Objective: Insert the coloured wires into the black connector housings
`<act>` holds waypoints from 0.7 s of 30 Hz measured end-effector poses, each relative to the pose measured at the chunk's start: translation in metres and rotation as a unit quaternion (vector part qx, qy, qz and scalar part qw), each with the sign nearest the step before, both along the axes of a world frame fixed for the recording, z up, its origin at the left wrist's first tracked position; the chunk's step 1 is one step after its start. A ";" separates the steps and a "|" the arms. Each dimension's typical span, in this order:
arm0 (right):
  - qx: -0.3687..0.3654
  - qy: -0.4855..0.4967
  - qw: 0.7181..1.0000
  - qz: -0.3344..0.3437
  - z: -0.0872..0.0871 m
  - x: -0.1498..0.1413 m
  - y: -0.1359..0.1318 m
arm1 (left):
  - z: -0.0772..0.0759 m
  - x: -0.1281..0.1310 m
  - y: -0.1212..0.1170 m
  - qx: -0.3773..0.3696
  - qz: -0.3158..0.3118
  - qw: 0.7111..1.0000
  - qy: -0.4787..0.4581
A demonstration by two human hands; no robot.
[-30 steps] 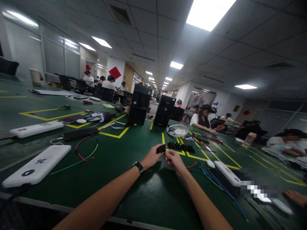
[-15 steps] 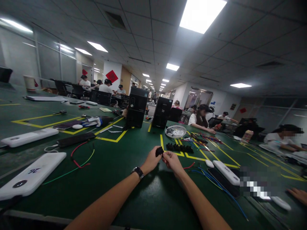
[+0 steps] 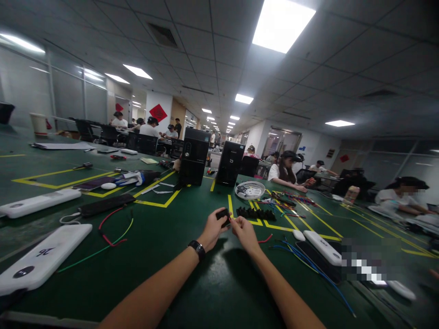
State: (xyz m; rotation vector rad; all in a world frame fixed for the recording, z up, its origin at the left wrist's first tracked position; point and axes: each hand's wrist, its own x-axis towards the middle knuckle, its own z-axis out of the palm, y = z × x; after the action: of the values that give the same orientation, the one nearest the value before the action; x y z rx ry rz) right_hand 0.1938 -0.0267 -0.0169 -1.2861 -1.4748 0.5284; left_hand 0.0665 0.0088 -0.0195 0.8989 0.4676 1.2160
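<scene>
In front of me, above the green table [image 3: 219, 283], my left hand [image 3: 211, 232] is closed around a small black block-shaped part [image 3: 223, 216]. My right hand [image 3: 244, 233] is close against its right side, thumb and finger pinched together. A tiny red bit shows at those fingertips, too small to name. Just beyond my hands lies a row of similar black parts [image 3: 255, 214]. A short red wire [image 3: 265, 239] rests right of my right wrist.
Blue and yellow-green wires [image 3: 318, 269] lie at right, beside a white power bank [image 3: 322, 247]. Red and green wires [image 3: 104, 230] and another white power bank [image 3: 48, 253] are at left. Farther back stand a white basket [image 3: 236, 193] and two black computer cases [image 3: 194, 157] [image 3: 231, 163]. A co-worker [image 3: 288, 173] sits beyond.
The black part has turned in my left hand, showing a flatter face, and those fingers have shifted on it. My right hand stays pinched beside it. The view has moved slightly.
</scene>
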 end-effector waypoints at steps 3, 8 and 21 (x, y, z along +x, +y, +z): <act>-0.018 -0.080 0.997 0.004 0.003 0.000 -0.002 | -0.001 -0.006 0.006 0.109 0.044 0.990 0.081; -0.009 -0.183 0.983 0.001 0.016 0.003 -0.008 | -0.005 -0.006 0.012 0.214 0.072 0.965 0.132; 0.007 -0.201 0.979 -0.043 0.013 0.002 -0.003 | 0.003 -0.001 0.007 0.050 0.015 0.997 0.053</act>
State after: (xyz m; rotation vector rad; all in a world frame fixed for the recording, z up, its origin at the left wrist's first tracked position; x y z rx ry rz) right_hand 0.1962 -0.0298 -0.0043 -1.4991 -1.7383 0.2059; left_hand 0.0651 0.0159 -0.0162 1.0481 0.5099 1.2322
